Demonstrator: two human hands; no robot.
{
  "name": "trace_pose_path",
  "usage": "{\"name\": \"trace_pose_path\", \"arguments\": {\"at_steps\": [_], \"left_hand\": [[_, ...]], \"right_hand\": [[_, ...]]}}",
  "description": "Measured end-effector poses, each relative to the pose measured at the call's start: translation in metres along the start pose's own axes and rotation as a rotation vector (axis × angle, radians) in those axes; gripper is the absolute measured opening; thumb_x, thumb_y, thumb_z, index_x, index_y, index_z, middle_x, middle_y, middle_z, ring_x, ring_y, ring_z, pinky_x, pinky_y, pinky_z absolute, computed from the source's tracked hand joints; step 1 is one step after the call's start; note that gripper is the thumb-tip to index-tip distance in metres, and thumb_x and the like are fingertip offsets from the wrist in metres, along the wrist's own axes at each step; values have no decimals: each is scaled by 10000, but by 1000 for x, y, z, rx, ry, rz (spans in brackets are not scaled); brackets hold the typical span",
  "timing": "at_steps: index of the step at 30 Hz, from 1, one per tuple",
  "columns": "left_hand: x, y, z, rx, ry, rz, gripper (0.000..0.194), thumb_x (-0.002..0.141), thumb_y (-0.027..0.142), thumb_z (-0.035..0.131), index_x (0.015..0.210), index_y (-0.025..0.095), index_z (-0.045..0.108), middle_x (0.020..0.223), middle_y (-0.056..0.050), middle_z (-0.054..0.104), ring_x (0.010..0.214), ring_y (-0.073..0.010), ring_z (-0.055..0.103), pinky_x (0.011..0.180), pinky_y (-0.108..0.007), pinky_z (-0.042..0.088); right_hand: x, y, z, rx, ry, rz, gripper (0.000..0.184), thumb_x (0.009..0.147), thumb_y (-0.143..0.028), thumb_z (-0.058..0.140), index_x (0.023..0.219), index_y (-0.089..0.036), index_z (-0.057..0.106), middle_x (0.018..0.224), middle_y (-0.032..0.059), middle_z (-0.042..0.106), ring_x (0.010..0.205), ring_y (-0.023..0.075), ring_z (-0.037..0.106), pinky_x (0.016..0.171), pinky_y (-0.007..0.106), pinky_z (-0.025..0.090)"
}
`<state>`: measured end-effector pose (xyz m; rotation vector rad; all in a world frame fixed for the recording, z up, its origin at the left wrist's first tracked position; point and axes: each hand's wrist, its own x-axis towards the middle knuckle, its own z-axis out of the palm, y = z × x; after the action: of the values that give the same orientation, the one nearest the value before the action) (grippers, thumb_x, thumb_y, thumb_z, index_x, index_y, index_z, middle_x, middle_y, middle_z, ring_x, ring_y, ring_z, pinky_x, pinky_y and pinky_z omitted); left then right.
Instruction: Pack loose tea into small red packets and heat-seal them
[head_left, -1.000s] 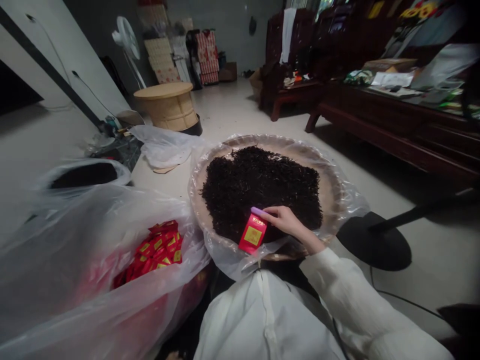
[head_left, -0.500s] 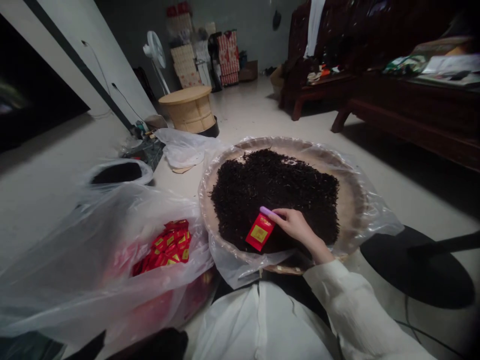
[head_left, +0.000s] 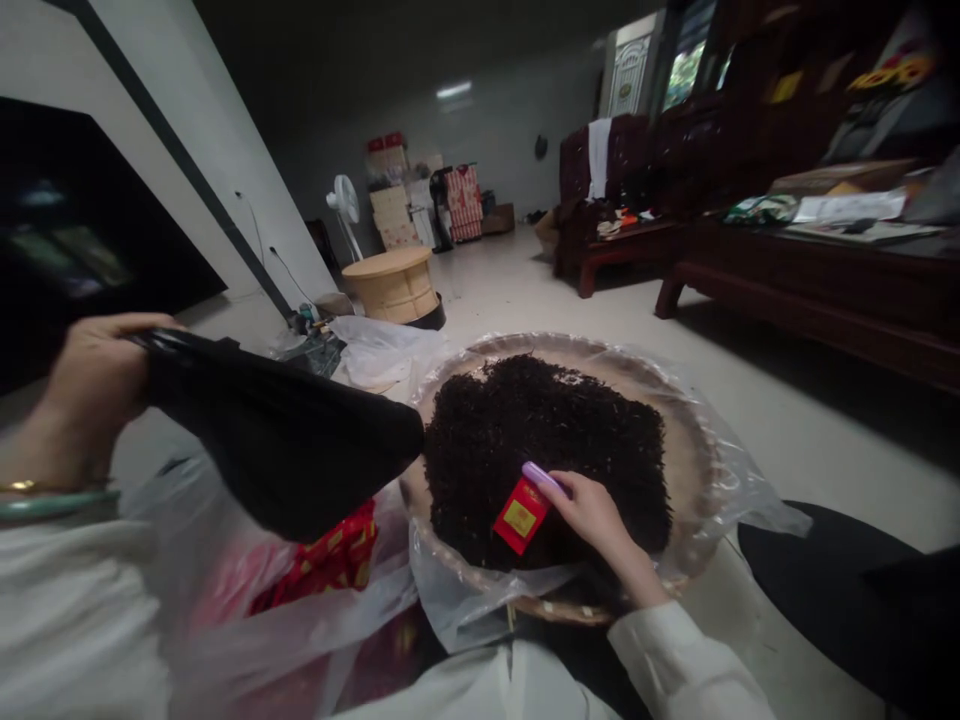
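My left hand (head_left: pixel 101 395), raised at the left, is closed around the gathered end of a black bag (head_left: pixel 300 440). The bag hangs slantwise, its lower end by the rim of the round tray (head_left: pixel 701 560). Between the fingers of my right hand (head_left: pixel 589 510) is a small red packet (head_left: pixel 519 518) with a gold label, held over dark dried leaves (head_left: pixel 555 430) that look like tea. A smooth purple piece (head_left: pixel 544 478) lies at those fingers along the packet's top; whether it is a finger cover, I cannot tell. Clear plastic sheeting lines the tray.
Partly behind the black bag, a large clear plastic bag (head_left: pixel 202 610) holds several red packets (head_left: pixel 330 560). A black round base (head_left: pixel 832 590) stands on the floor at right. Farther off are a round wooden stand (head_left: pixel 394 285), a white fan (head_left: pixel 345 200) and dark wooden furniture (head_left: pixel 750 300).
My left hand has come into view at the left, lifting the black bag over the clear bag of packets. My right hand still holds the red packet. The view has tilted upward.
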<state>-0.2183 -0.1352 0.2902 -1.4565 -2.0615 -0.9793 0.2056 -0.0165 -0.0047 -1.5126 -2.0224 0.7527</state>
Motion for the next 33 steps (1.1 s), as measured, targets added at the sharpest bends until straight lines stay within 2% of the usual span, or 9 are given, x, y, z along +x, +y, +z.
{"name": "trace_pose_path", "arguments": {"at_steps": [3, 6, 9, 13, 16, 20, 23, 27, 33], "left_hand": [[17, 34, 52, -165, -294, -27, 556, 696, 352, 275, 855, -10, 667, 511, 95, 524, 529, -29, 488, 615, -239, 446], [-19, 56, 88, -248, -671, 333, 438, 551, 254, 287, 649, 112, 690, 591, 42, 622, 615, -84, 554, 654, -205, 443], [-68, 73, 112, -201, -876, 481, 449, 479, 128, 349, 706, 195, 730, 682, -5, 675, 696, -136, 600, 682, -217, 444], [-117, 94, 131, -117, -904, 624, 522, 524, 37, 402, 878, 231, 732, 711, -14, 637, 673, -154, 594, 620, -225, 425], [-146, 112, 138, -29, -960, 705, 496, 613, 31, 447, 992, 229, 698, 767, -33, 641, 684, -171, 599, 592, -243, 428], [-181, 135, 143, 53, -978, 725, 378, 768, 88, 476, 1073, 242, 637, 892, -67, 660, 757, -200, 624, 656, -289, 475], [-200, 143, 145, 76, -1035, 717, 410, 801, 118, 492, 1187, 230, 570, 933, -111, 663, 783, -248, 643, 665, -339, 489], [-217, 141, 149, 151, -1181, 608, 559, 806, 140, 517, 1352, 237, 449, 1093, -168, 635, 817, -315, 673, 661, -408, 507], [-227, 106, 150, -106, -1215, 348, 632, 833, 224, 525, 1439, 232, 347, 1193, -137, 638, 982, -292, 660, 832, -411, 525]], "right_hand": [[5, 7, 1, -39, 51, 40, 422, 836, -499, 531, 1087, -198, 688, 1035, 109, 722, 908, 288, 674, 718, 316, 474], [12, 14, 6, -90, 34, 41, 410, 816, -503, 561, 1050, -196, 699, 975, 116, 724, 866, 287, 673, 700, 315, 475], [17, 19, 10, -166, 59, 28, 442, 780, -510, 607, 1059, -178, 693, 948, 130, 710, 879, 310, 650, 731, 348, 485], [15, -1, 6, -86, 217, -97, 416, 794, -481, 595, 1082, -191, 674, 1077, 153, 655, 966, 333, 609, 835, 437, 482], [13, -48, -3, 246, 214, -351, 302, 893, -387, 472, 1046, -218, 670, 1050, 119, 659, 996, 271, 609, 880, 401, 481], [17, -123, -1, 546, -127, -548, 243, 923, -246, 428, 932, -213, 669, 917, 56, 689, 861, 180, 640, 783, 293, 512], [30, -153, 20, 394, -522, -582, 263, 846, -73, 417, 906, -193, 642, 791, 9, 671, 730, 137, 621, 684, 234, 504], [53, -153, 50, -82, -468, -572, 341, 726, 21, 471, 980, -150, 619, 970, 87, 653, 899, 199, 591, 789, 288, 476], [89, -134, 66, -235, -336, -439, 610, 795, -65, 528, 1387, -83, 382, 1431, 224, 383, 1329, 307, 354, 1085, 429, 297]]}}
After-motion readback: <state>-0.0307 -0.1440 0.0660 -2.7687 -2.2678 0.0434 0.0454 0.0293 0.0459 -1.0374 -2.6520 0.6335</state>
